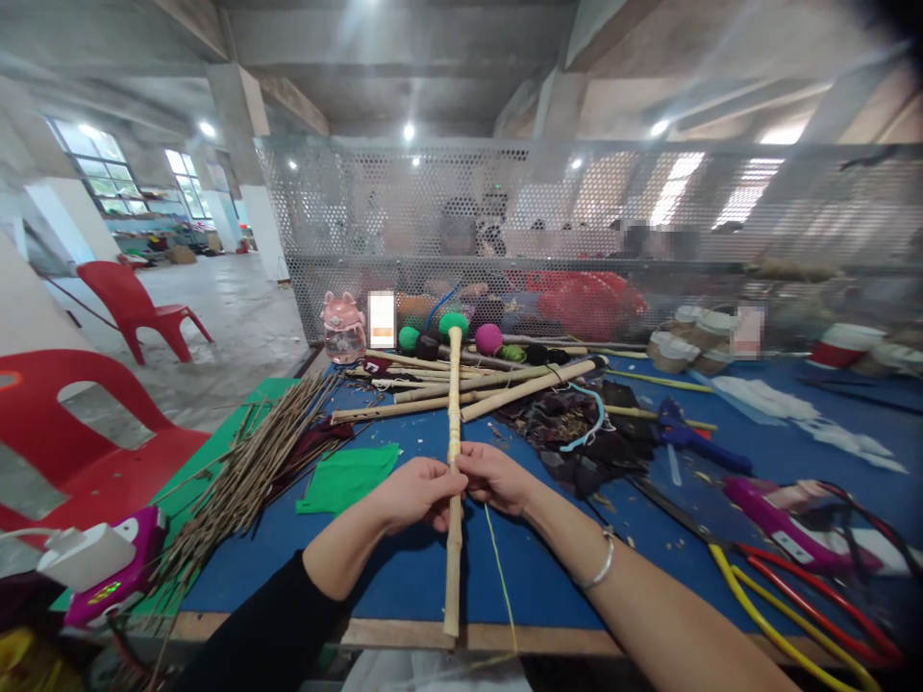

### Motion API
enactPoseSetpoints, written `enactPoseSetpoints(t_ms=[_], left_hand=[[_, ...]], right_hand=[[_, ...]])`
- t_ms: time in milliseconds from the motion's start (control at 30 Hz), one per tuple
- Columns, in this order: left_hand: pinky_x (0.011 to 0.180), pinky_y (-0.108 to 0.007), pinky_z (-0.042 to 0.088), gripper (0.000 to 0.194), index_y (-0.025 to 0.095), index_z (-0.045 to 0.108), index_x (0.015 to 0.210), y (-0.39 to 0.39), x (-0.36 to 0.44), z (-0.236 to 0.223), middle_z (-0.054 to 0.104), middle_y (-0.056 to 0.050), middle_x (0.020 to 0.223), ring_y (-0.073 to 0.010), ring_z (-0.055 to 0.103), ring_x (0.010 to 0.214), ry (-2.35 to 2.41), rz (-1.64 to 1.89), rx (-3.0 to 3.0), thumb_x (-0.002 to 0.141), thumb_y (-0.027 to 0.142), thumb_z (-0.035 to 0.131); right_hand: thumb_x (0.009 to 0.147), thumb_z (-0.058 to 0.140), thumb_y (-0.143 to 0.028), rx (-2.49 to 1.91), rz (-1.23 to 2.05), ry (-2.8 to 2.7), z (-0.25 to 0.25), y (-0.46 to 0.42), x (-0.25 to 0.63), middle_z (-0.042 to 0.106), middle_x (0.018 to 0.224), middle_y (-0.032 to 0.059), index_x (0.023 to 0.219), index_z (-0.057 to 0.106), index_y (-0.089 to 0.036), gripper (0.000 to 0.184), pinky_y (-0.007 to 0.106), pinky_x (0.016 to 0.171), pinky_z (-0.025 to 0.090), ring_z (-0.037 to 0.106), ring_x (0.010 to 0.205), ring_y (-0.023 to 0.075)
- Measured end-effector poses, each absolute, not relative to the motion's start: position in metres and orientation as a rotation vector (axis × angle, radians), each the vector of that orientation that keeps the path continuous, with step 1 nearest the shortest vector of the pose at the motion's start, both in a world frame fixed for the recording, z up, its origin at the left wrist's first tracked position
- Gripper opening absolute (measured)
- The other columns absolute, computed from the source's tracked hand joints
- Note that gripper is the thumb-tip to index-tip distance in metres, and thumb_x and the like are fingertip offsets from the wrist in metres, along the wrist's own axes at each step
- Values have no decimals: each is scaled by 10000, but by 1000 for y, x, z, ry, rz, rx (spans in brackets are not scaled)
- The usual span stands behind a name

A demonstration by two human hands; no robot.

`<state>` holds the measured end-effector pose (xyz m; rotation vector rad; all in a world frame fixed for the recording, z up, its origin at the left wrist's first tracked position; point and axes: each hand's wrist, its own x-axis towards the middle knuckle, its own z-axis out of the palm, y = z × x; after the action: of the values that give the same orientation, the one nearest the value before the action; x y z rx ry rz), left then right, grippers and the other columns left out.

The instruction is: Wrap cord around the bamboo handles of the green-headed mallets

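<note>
A pale bamboo stick point(453, 557) points away from me over the blue table, its near end at the front edge. My left hand point(414, 495) is closed around its middle, thumb on top. A thin yellow string point(499, 562) is wound around the stick above my hands and trails from my right hand down past the table edge. My right hand point(497, 478) pinches the string against the stick; the fingertips are partly hidden. At the stick's far end is a green ball point(454, 324); I cannot tell how it is fixed. A green cloth point(347, 478) lies left of my hands.
Thin twigs point(245, 461) lie in a bundle at left, bamboo poles point(425, 394) at the back. At right are dark cloth scraps point(577, 432), a blue glue gun point(696, 442) and long-handled shears point(710, 538). A perforated metal screen point(404, 211) stands behind the table.
</note>
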<state>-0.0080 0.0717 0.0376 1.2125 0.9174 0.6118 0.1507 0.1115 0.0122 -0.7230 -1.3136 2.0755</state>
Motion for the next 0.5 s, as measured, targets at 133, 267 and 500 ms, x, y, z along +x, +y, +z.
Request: enactPoseSetpoints(t_ms=[133,267,500], left_hand=[[439,-213,433,311,113,570,759,72,-8,38,624,-59,623,-137,594,501,801,493,1048,653,404,544],[337,-186,342,435,112,563,665,74,-11,32,575,-36,507,-118,529,386,984,450,1244,676,541,493],[385,-181,354,456,115,525,568,71,-8,34,531,-10,450,-73,473,367,950,558,1330,657,562,540]], right_hand=[[731,598,-384,-653,2143,-1357,14,109,150,471,444,-52,762,474,-144,272,153,325,80,211,329,13],[703,631,-357,-702,2084,-1347,11,110,147,436,449,-73,730,470,-146,267,161,304,92,206,317,10],[703,643,-323,-704,2158,-1209,15,112,152,291,457,-104,809,509,-141,249,137,328,65,125,370,9]])
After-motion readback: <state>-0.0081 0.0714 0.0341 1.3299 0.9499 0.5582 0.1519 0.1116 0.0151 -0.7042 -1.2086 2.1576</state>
